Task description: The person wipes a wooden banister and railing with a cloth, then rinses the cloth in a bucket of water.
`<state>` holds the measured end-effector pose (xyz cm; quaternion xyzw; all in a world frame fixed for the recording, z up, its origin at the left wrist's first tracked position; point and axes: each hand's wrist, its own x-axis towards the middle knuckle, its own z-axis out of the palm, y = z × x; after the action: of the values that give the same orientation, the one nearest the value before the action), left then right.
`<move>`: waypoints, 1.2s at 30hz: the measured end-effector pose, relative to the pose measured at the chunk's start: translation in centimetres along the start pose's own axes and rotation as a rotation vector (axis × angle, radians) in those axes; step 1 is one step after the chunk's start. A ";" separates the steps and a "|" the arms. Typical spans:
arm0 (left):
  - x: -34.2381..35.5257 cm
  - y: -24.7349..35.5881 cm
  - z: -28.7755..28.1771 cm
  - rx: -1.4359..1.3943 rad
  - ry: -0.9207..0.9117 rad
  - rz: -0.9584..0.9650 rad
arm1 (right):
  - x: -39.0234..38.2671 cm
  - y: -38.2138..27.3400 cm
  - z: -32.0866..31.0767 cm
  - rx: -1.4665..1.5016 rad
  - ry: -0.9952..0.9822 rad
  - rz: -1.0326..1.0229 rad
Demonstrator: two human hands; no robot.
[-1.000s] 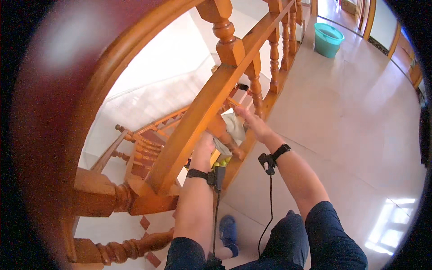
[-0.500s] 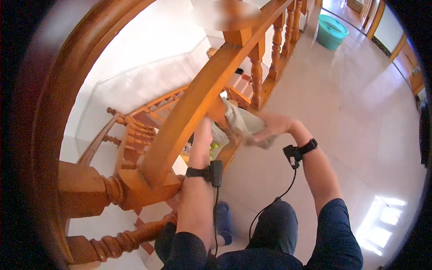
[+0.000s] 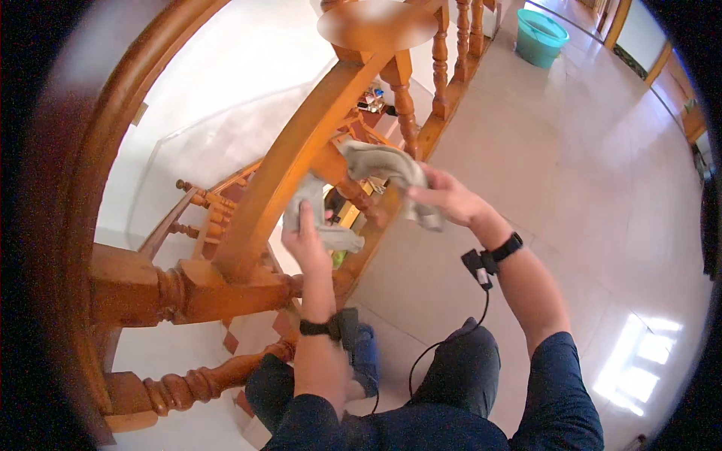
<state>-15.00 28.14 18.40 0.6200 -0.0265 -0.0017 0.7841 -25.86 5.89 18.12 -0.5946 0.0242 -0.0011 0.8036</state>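
A pale grey cloth (image 3: 380, 161) is draped round a turned wooden baluster (image 3: 352, 192) below the railing's slanted rail (image 3: 286, 161). My right hand (image 3: 447, 197) grips the cloth on the baluster's right side, thumb across it. On the left side, under the rail, my left hand (image 3: 308, 237) has the cloth in its fingers, slightly blurred by motion. Both wrists wear black straps with small devices and cables.
A curved reddish wooden railing (image 3: 128, 90) frames the left, above a stairwell with lower banisters (image 3: 214, 218). Tiled floor (image 3: 556, 210) runs along the right to a teal tub (image 3: 538, 45) and doorways. My blue slipper (image 3: 365, 342) is beside the railing's foot.
The cloth has been lifted and spread to both sides of the baluster. My right hand took hold of it, moving right, then slightly back. My left hand has come down and left with cloth.
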 end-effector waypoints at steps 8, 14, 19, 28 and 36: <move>-8.7 -7.4 -6.3 0.560 -0.271 -0.297 | -6.0 3.8 4.7 -0.509 -0.114 0.161; -6.2 -6.0 -3.5 0.179 -0.139 -0.441 | -18.5 10.5 -2.1 -0.362 -0.096 0.604; -13.7 -9.4 -5.0 1.062 -0.479 -0.064 | -10.6 4.6 -1.0 -0.334 0.051 0.286; -17.8 -12.8 -8.9 0.879 -0.350 -0.144 | -4.2 -0.5 7.5 -0.911 -0.148 -0.139; -10.0 -1.1 -0.7 0.289 -0.073 -0.351 | -15.9 3.9 -1.7 -0.589 0.112 0.387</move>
<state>-24.90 28.90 16.77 0.7206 0.0531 -0.1567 0.6733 -41.96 5.86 14.49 -0.7842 0.1798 0.1256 0.5804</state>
